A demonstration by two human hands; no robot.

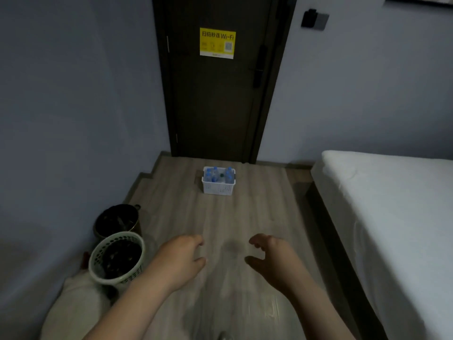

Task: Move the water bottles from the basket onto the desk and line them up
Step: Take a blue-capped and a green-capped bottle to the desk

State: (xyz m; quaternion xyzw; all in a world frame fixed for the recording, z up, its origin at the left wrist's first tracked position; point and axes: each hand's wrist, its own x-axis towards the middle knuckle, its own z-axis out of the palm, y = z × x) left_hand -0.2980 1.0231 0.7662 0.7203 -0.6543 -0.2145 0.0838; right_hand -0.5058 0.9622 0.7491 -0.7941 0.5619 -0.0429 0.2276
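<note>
From the head camera, the white plastic basket stood on the wooden floor just above the middle of the frame, a short way in front of the dark door. The water bottles were inside it, upright and crowded together, their blue caps and labels showing above the rim. How many there were could not be counted at that distance.

Both hands were in the lower middle of the frame, reaching forward over the floor and well short of the basket. The left hand was empty, its fingers loosely curled and the thumb pointing toward the centre. The right hand was empty too, with its fingers bent in a loose claw and the thumb spread below them. The hands were apart, with bare floor showing between them, and neither touched anything.

A yellow Wi-Fi sign was stuck to the door's upper part, and a dark lock handle sat on its right edge. A black and grey wall switch was in the upper right, on the pale wall. A bed with a white sheet filled the right side. At the lower left, a dark round bin stood against the wall, with a pale green mesh wastebasket just in front of it, and something white and soft lay below them, too blurred to identify.
</note>
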